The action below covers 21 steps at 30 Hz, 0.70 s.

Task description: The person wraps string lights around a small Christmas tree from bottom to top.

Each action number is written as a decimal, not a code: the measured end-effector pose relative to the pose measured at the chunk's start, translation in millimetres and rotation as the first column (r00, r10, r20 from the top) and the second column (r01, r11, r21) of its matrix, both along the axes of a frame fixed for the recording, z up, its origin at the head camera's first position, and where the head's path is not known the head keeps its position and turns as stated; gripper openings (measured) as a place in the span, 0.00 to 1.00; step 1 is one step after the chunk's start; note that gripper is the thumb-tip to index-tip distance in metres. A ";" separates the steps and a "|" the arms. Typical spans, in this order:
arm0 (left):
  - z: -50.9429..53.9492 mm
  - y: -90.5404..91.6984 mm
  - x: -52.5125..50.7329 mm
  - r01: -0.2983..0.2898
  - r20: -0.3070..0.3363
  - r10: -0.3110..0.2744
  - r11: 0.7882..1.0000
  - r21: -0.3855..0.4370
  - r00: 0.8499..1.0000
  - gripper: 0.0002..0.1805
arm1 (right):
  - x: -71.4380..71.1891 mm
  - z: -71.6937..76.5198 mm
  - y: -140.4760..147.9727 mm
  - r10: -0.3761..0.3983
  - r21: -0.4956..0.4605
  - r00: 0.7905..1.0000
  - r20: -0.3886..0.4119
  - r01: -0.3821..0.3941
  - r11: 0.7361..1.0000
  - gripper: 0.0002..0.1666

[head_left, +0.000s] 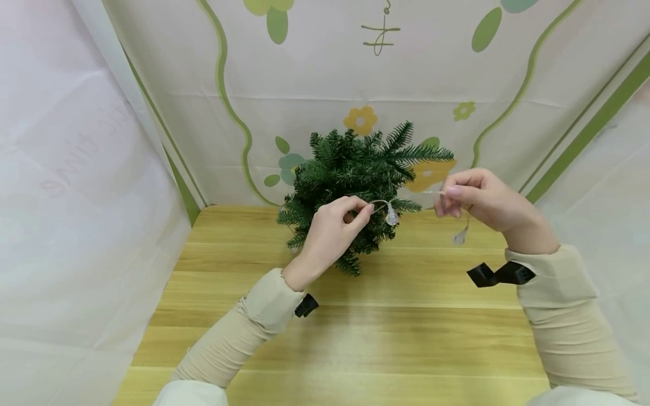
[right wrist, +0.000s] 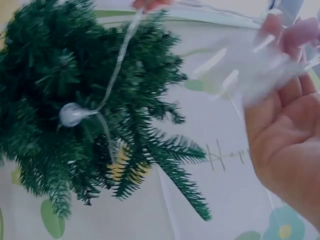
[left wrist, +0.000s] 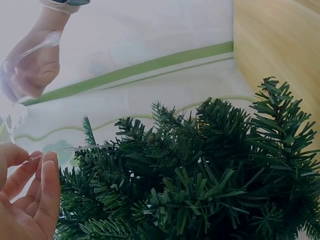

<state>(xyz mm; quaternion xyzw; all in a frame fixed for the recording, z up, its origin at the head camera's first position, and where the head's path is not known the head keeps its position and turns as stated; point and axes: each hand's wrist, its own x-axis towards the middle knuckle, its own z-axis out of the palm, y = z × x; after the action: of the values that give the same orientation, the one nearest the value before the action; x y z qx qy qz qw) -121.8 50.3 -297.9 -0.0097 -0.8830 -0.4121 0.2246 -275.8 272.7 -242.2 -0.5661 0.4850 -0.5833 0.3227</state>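
A small artificial Christmas tree (head_left: 350, 169) with dense green branches stands at the back of the table. In front of it my left hand (head_left: 332, 231) pinches the clear wire of a string of lights between thumb and fingertips. A clear bulb (head_left: 391, 215) hangs from that wire just right of the fingertips. Off to the right of the tree, my right hand (head_left: 490, 203) pinches another stretch of the wire, and a second bulb (head_left: 459, 236) dangles below it. In the right wrist view one round bulb (right wrist: 73, 114) hangs before the branches; another close to the camera is blurred.
The wooden table (head_left: 355, 349) stretches toward me. A white fabric backdrop (head_left: 315, 73) with green and yellow flower prints rises right behind the tree, and fabric walls (head_left: 66, 225) flank both sides. Black straps with camera mounts (head_left: 500, 274) sit at my cuffs.
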 end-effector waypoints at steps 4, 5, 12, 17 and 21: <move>-2.5 -0.9 -0.7 -0.024 -0.044 0.023 1.000 -0.003 0.999 0.12 | -11.3 2.6 6.9 0.144 -0.129 0.980 0.139 -0.126 0.984 0.28; -3.2 -0.9 -1.0 -0.025 -0.053 0.025 1.000 -0.006 0.998 0.12 | -12.8 4.9 8.5 0.154 -0.140 0.976 0.153 -0.133 0.981 0.28; -2.5 1.1 -1.8 -0.026 -0.158 0.018 0.999 -0.045 0.987 0.12 | -4.9 38.9 13.7 -0.226 -0.080 0.973 0.048 0.229 0.970 0.21; -0.6 2.1 -3.2 0.011 -0.163 -0.012 1.000 -0.006 0.987 0.14 | -0.6 60.0 1.6 -0.144 -0.250 0.963 0.229 0.201 0.947 0.15; -0.3 1.8 -4.7 0.058 -0.144 -0.052 0.998 0.037 0.988 0.14 | 0.8 72.1 -12.3 -0.033 -0.306 0.974 0.225 0.103 0.947 0.19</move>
<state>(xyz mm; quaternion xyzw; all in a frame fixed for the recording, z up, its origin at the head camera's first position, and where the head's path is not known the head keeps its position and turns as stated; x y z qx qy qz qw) -126.6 52.1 -298.3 -0.0588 -0.8555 -0.4342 0.2758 -275.0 260.4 -170.1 -0.5261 0.3667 -0.7223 0.2588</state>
